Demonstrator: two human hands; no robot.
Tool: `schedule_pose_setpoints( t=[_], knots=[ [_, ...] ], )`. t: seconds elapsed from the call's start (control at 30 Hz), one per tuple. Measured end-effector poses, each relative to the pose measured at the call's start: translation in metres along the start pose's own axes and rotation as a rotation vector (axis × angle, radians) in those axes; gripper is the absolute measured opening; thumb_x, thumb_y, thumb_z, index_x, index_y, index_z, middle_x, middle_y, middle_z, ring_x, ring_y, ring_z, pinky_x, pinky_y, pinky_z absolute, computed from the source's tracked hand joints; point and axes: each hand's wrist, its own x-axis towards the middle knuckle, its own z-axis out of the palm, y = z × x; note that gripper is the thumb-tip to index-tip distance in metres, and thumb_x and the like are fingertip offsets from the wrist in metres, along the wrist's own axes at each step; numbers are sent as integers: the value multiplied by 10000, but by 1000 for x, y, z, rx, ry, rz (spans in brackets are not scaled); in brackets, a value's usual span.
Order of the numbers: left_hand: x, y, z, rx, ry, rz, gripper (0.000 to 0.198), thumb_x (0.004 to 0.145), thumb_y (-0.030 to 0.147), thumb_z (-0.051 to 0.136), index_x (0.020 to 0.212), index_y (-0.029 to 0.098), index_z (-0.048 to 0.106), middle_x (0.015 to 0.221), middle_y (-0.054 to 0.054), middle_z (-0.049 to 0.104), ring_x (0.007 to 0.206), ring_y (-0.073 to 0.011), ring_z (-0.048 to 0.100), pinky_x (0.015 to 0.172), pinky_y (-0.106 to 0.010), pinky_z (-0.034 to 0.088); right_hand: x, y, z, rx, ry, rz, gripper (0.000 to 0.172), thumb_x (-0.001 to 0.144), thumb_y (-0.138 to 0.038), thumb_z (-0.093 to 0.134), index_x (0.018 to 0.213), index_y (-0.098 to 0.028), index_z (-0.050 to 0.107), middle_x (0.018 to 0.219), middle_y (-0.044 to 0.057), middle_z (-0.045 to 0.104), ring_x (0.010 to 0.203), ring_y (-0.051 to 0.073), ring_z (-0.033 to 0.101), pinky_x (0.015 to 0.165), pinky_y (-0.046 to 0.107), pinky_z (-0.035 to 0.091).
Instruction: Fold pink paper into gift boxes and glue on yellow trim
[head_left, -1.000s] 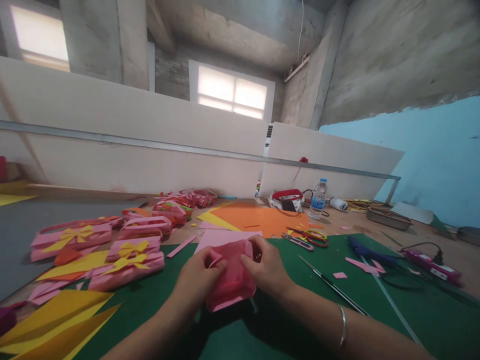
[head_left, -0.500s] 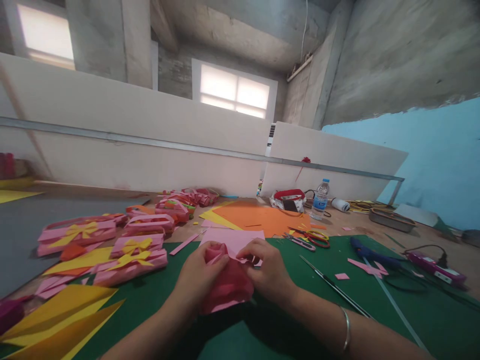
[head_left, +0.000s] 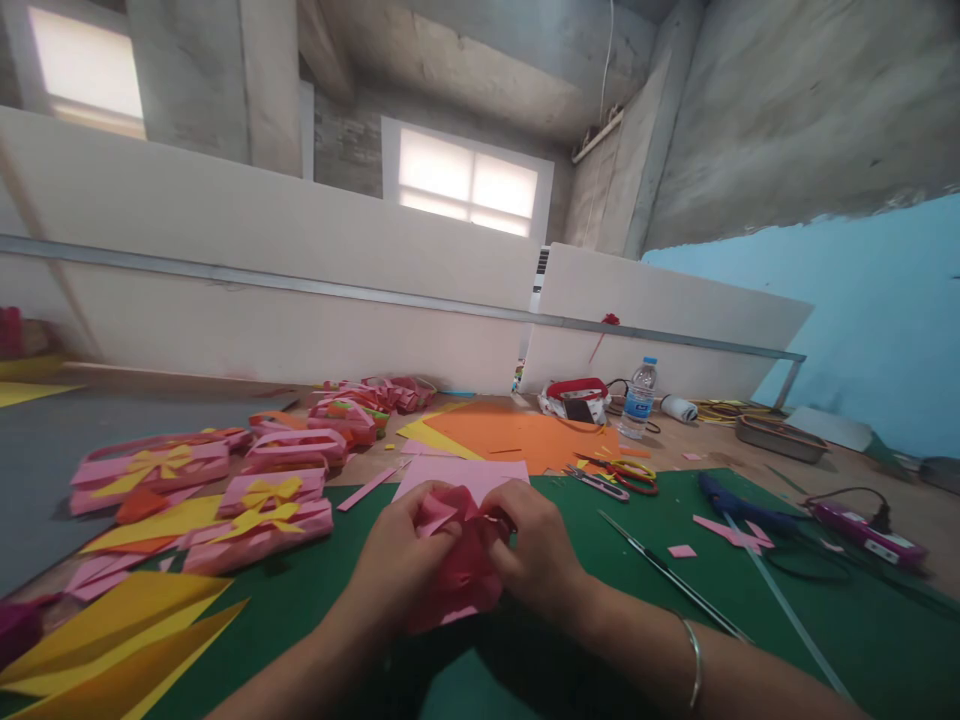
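Note:
Between my two hands is a folded pink paper piece [head_left: 469, 570], shaped like a small bag, held above the green cutting mat [head_left: 577, 650]. My left hand [head_left: 409, 555] is closed on its left side, with the thumb over the upper edge. At the top right edge, my right hand [head_left: 529, 545] pinches the paper between thumb and fingers. The fingers partly hide the folds. Just beyond my hands lies a flat pink paper sheet [head_left: 465, 472]. Left of my hands sit several pink paper bags, the closest one [head_left: 262, 530] with a yellow bow.
Yellow paper [head_left: 127, 630] lies at the front left, orange sheets [head_left: 517, 435] behind my hands. On the right are scissors [head_left: 637, 477], a box cutter [head_left: 600, 484], a long metal rod [head_left: 667, 572], a blue glue gun [head_left: 750, 508] and a purple power strip [head_left: 870, 535]. A water bottle [head_left: 640, 400] stands behind.
The top of the pink paper has opened, so more of its darker inner side shows. Both hands still hold it and have shifted only slightly.

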Motion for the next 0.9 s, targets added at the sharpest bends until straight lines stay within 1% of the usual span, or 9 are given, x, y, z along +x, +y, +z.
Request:
schedule_pose_setpoints(
  t=[0.13, 0.27, 0.33, 0.43, 0.5, 0.6, 0.67, 0.8, 0.9],
  knots=[
    [-1, -1, 0, 174, -60, 94, 196, 636, 341, 582, 766, 199, 617, 728, -24, 680, 706, -228, 613, 650, -312, 436, -2, -2, 2, 5, -2, 20, 129, 723, -128, 517, 838, -186, 535, 741, 13, 555, 658, 137, 470, 599, 248, 343],
    [2, -1, -7, 224, -15, 110, 207, 677, 361, 543, 771, 193, 619, 755, -35, 679, 727, -237, 607, 672, -330, 418, -4, -8, -3, 118, -30, -7, 303, 709, -215, 590, 1005, -170, 544, 807, 25, 559, 685, 138, 479, 623, 252, 391],
    [4, -1, -11, 203, 6, 112, 206, 672, 351, 543, 778, 192, 618, 757, -31, 675, 733, -237, 603, 677, -331, 419, -3, -9, -8, 226, -22, 8, 311, 752, -280, 580, 1040, -165, 551, 834, 34, 564, 706, 140, 489, 645, 260, 413],
    [7, -2, -13, 157, 13, 98, 230, 663, 338, 537, 819, 186, 611, 764, -29, 674, 714, -226, 608, 654, -319, 440, 2, -6, -12, 338, -17, 88, 236, 842, -264, 481, 1025, -162, 588, 910, 55, 595, 782, 143, 526, 685, 261, 422],
    [7, -3, -12, 139, 1, 93, 244, 665, 326, 524, 847, 185, 604, 772, -28, 673, 682, -215, 607, 628, -312, 448, 6, -2, -11, 371, -88, 136, 210, 833, -224, 492, 989, -159, 618, 937, 58, 613, 802, 142, 543, 680, 251, 423],
    [6, -5, -10, 120, -23, 83, 232, 656, 290, 502, 846, 193, 593, 747, -15, 663, 631, -200, 596, 591, -302, 447, 8, 1, -9, 397, -189, 159, 139, 802, -201, 531, 845, -139, 647, 790, 38, 621, 711, 128, 540, 623, 231, 413],
    [5, -4, -10, 122, -14, 68, 254, 618, 231, 489, 853, 198, 580, 758, -13, 660, 634, -200, 599, 581, -296, 445, 7, 0, -7, 385, -179, 149, 129, 797, -203, 539, 766, -133, 642, 715, 25, 601, 668, 120, 525, 599, 224, 400],
    [4, 3, -11, 222, 28, 104, 314, 532, 171, 548, 841, 207, 597, 848, -21, 675, 791, -225, 612, 677, -288, 443, 5, -2, -7, 332, -136, 88, 119, 798, -218, 555, 752, -145, 637, 728, 24, 601, 677, 121, 518, 609, 225, 396],
    [1, 8, -11, 279, 40, 133, 280, 515, 163, 557, 782, 219, 624, 784, 6, 679, 740, -207, 605, 649, -269, 429, 5, 1, -7, 279, -111, -3, 132, 813, -237, 554, 755, -152, 637, 716, 24, 593, 664, 120, 508, 604, 226, 388]
  ],
)
